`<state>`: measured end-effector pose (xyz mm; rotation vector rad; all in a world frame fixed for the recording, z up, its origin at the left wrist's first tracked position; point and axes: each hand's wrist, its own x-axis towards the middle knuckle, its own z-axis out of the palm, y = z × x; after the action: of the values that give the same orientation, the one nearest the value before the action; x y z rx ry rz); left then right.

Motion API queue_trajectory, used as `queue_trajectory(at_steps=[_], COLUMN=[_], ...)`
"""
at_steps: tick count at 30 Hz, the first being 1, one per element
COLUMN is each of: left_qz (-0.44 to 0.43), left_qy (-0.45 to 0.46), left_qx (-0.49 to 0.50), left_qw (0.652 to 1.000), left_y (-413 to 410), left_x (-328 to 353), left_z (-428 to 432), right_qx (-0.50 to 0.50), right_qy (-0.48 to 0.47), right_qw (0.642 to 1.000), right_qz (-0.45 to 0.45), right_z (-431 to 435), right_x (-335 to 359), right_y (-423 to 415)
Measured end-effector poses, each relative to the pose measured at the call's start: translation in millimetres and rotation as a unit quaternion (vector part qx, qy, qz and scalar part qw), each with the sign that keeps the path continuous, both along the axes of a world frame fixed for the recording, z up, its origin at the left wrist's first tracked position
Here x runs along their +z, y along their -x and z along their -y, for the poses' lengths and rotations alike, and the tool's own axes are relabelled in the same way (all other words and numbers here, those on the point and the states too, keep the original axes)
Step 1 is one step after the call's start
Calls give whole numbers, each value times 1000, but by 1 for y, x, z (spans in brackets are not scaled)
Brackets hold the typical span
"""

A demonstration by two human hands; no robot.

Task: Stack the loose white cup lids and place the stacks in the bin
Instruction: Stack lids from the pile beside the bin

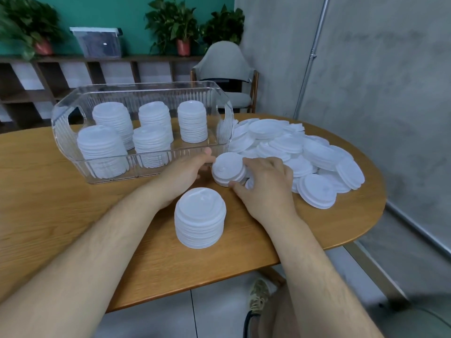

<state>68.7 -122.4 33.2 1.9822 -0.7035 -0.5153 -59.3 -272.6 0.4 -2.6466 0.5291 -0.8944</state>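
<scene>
**Lid stacking, head view.** A short stack of white cup lids (pixel 228 170) is being held low over the wooden table (pixel 61 203), just beside the near right corner of the clear ribbed bin (pixel 58 123). Whether it is resting on the tabletop cannot be told. It is being gripped on its left by the left hand (pixel 188 169), whose fingers are being curled round its edge. It is being gripped on its right by the right hand (pixel 266 189), with the thumb being pressed against the near rim and the fingers against the far side. A taller stack (pixel 200 217) is being shown upright on the table, nearer the person, between the two forearms and apart from both hands. Five stacks (pixel 192 123) are being shown upright inside the bin. The loose lid pile (pixel 305 152) is being shown spread over the table's right end, just beside the bin's right wall. A grey chair (pixel 227 69) is being shown behind the table.
</scene>
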Motion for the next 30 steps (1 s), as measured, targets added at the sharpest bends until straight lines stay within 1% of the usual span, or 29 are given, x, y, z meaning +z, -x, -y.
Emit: queue_trajectory(at_steps=[3, 7, 11, 17, 22, 25, 30], left_qz=[7, 49, 59, 95, 121, 130, 128], left_qy=[30, 77, 118, 145, 138, 146, 132], left_qx=[-2, 16, 11, -11, -15, -19, -23], left_qw=[1000, 996, 991, 985, 983, 981, 983], left_y=[3, 7, 15, 36, 55, 60, 60], left_x=[-1, 3, 14, 15, -1, -7, -13], left_z=[-2, -12, -30, -66, -88, -95, -101], right_qx=[-4, 18, 70, 164, 228, 242, 255], right_qy=[-7, -32, -115, -196, -217, -219, -231], right_qw=[1000, 999, 989, 963, 948, 944, 938], right_qz=[-7, 22, 67, 85, 50, 44, 46], right_z=[-1, -7, -16, -29, -37, -42, -45], right_x=[2, 7, 15, 15, 13, 10, 8], right_y=[-1, 1, 7, 21, 39, 45, 48])
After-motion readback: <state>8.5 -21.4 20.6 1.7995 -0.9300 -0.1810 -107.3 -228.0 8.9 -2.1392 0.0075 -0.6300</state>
